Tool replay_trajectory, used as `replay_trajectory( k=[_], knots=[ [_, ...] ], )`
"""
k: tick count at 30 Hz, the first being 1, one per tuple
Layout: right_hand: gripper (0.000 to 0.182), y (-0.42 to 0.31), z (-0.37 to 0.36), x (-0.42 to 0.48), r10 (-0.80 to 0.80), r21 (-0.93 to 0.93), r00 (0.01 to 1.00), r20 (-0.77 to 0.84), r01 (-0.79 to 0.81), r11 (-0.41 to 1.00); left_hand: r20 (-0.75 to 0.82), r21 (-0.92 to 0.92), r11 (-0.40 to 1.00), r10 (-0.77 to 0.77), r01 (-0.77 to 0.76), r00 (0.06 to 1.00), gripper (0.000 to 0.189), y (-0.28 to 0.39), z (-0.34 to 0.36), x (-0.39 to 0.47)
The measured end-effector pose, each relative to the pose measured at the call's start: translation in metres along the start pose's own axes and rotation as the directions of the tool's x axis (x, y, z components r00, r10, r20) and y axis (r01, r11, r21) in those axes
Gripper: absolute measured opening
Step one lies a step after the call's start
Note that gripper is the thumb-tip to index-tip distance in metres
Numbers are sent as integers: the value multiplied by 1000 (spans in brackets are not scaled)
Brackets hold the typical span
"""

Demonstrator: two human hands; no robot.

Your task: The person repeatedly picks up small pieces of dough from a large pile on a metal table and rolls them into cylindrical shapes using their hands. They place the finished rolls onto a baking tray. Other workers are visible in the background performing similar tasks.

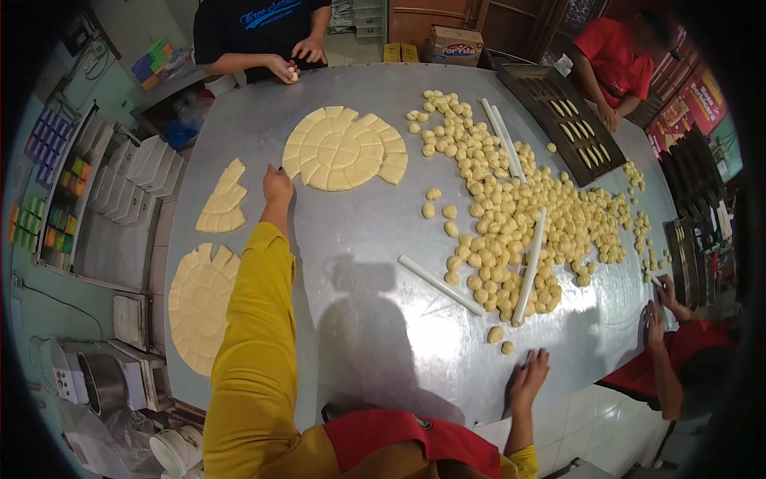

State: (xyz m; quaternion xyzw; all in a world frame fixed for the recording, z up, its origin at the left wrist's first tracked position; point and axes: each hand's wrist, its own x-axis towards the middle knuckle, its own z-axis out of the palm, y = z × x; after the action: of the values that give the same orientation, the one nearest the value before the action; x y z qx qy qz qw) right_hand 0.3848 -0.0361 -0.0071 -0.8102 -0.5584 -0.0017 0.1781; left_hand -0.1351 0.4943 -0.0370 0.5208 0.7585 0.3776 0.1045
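Observation:
My left hand (278, 184) reaches forward to the lower left edge of a flat, round dough sheet (341, 149) cut into pieces. Its fingertips point away from me, so whether they grip the dough is hidden. Left of that hand lies a cut wedge of dough (222, 200). A second scored dough round (200, 305) is partly covered by my yellow sleeve. Near the table's front edge my right hand (529, 377) rests with fingers extended and nothing visible in it. Two loose dough balls (501, 339) lie just beyond it.
A large heap of dough balls (550, 221) covers the right of the metal table (353, 239). White rods (441, 285) lie around and on it. A dark baking tray (562, 123) holds shaped dough strips. Co-workers stand at the far side and right; one person's hand (287, 69) holds dough.

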Motion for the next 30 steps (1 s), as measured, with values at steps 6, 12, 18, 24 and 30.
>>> replay_trajectory(
  k=[6, 12, 18, 24, 30],
  knots=[
    [46, -37, -16, 1, 7, -58, 995, 97, -1, 998, 376, 250, 965, -175, 82, 910, 48, 78, -12, 2],
    [45, -39, -13, 4, -21, -59, 998, 59, 25, 998, 263, -170, 977, -81, 128, 961, 27, 14, -22, -31],
    [43, -36, -9, -2, -28, -30, 1000, 13, 29, 999, 688, -564, 452, -205, 691, 696, 20, 1, -90, -146],
    [45, -101, -5, -14, -335, 266, 937, -97, 348, 899, 802, -476, 520, -72, 709, 592, 26, -1, -158, -319],
    [57, -240, -26, -41, -905, 776, 406, 123, 530, 343, 871, -419, 841, 265, 342, 413, 22, 29, -253, -470]
  ],
)
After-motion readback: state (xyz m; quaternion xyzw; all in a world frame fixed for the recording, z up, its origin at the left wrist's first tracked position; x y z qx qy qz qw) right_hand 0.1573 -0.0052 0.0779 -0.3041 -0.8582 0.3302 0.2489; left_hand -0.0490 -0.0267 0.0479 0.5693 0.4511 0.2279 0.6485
